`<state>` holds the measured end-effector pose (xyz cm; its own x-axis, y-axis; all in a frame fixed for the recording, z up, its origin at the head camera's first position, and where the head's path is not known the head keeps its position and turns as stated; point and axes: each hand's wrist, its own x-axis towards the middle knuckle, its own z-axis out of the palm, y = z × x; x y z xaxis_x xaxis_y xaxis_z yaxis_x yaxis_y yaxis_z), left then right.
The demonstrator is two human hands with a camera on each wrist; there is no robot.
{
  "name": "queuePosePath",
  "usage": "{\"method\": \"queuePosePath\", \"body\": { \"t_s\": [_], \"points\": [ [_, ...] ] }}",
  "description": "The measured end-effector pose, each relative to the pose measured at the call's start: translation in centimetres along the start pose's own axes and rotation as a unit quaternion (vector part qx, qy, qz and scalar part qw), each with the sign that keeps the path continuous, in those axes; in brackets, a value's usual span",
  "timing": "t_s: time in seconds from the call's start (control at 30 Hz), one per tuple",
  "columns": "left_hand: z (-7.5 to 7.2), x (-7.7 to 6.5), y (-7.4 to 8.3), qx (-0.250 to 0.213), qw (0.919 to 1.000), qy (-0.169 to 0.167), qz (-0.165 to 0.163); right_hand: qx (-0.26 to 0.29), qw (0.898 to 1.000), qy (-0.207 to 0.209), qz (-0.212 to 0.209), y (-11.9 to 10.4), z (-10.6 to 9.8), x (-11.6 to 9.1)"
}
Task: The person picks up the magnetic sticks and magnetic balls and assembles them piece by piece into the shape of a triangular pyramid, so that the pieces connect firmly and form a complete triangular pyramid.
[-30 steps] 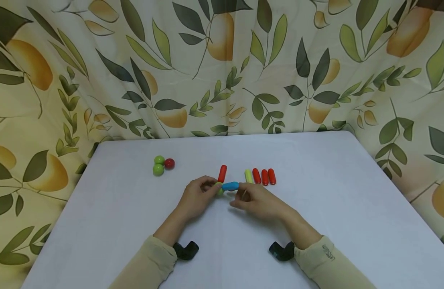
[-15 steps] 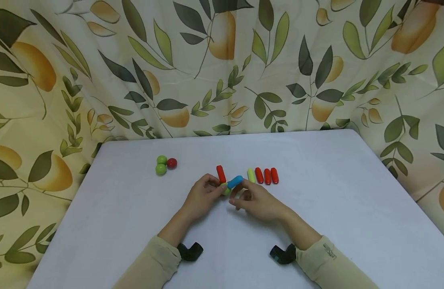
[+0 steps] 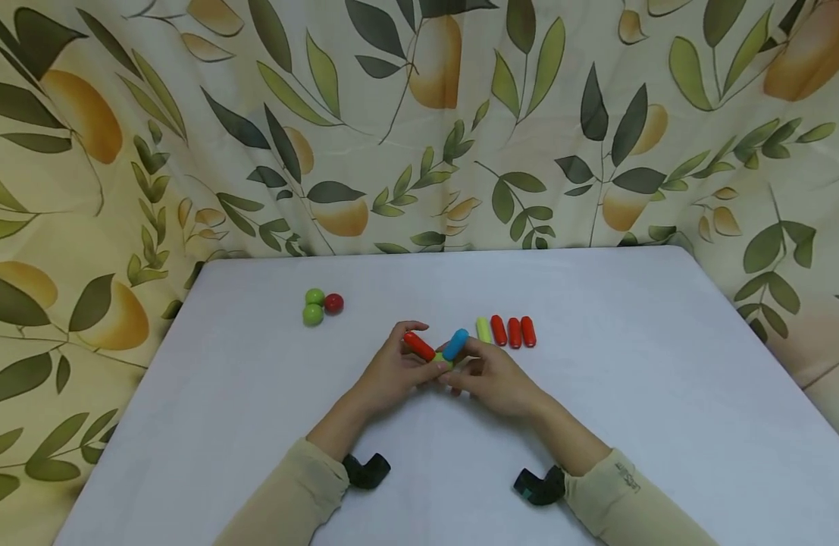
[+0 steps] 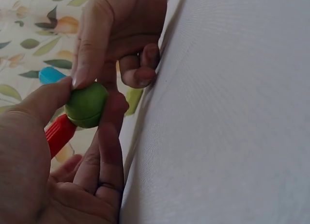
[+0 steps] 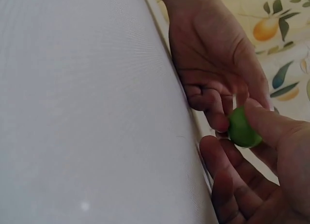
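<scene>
A green ball [image 4: 87,105] with a red stick [image 3: 419,346] and a blue stick [image 3: 455,344] joined to it is between my hands, over the middle of the table. The two sticks point up and away from each other, like a V. My left hand [image 3: 389,375] pinches the ball from the left between thumb and fingers. From the other side my right hand [image 3: 502,381] also pinches it, thumb pressed on the green ball [image 5: 243,128] in the right wrist view. Fingers cover most of the ball in the head view.
Two green balls [image 3: 313,315] and a red ball [image 3: 333,304] sit together at the back left. Right of centre, a yellow-green stick [image 3: 483,330] lies beside three red sticks [image 3: 514,332] in a row. A leaf-and-fruit patterned curtain [image 3: 405,152] hangs behind the white table [image 3: 208,425].
The ball with its sticks has turned: the blue stick swung from level to steeply upward, the red one tipped left. My right fingers moved from the blue stick down to the ball.
</scene>
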<state>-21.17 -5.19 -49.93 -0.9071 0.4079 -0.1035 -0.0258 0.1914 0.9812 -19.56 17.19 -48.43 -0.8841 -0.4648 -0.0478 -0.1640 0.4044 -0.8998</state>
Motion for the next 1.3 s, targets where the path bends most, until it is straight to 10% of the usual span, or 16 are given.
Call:
{"method": "queuePosePath", "body": {
  "t_s": [1.3],
  "points": [
    [0.1, 0.0, -0.3, -0.005, 0.9999, -0.003, 0.013, 0.053, 0.998, 0.024, 0.037, 1.1, -0.2, 0.3]
  ]
}}
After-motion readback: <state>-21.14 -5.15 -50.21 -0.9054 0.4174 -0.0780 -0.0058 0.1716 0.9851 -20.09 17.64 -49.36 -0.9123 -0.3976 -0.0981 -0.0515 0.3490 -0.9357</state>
